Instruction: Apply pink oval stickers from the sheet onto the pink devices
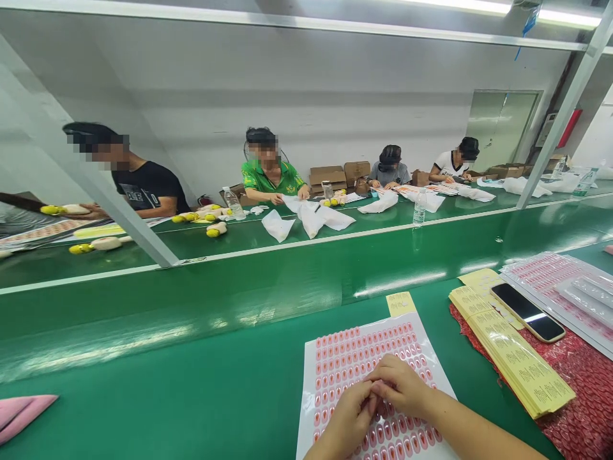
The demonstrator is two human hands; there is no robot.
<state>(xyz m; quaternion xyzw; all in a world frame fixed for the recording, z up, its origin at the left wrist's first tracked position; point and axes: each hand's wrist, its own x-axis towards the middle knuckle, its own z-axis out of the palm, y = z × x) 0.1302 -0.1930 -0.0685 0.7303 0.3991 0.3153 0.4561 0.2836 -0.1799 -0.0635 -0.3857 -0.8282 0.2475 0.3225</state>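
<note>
Meeting over the white sheet [307, 409] of glossy pink oval pieces [344, 365] on the green counter [215, 390], left hand [353, 406] and right hand [400, 383] are pressed together, any pinched item hidden; pieces could be dislodged if brushed.

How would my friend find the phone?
Start at the near green table, then go right from the white sheet under the right hand to the yellow strips. The phone lies beside them; its black screen stands out against the red wrap.

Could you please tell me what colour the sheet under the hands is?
The sheet is white, with rows of pink ovals; head view.
</note>
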